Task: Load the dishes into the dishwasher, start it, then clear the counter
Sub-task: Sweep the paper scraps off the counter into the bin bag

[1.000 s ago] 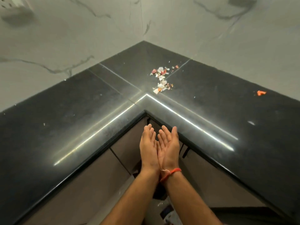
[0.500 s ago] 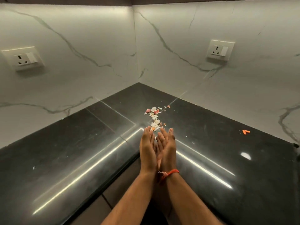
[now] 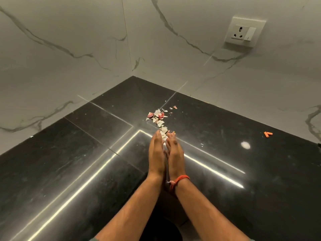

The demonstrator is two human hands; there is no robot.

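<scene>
Beyond my fingertips (image 3: 160, 134) I see papery, matt scraps (image 3: 159, 119) on the glossy, polished black stone counter (image 3: 86, 153); the veined marble-look wall (image 3: 69, 49) has a soft sheen.

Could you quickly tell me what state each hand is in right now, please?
Left hand: open, fingers straight, fingertips at the scraps, holding nothing.
Right hand: open, fingers straight beside the left, holding nothing.

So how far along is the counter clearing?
Done: no dishes show on the counter. In hand: both hands, left and right, reach side by side to the near edge of the scraps. Left: that pile, plus the orange bits further right.
</scene>
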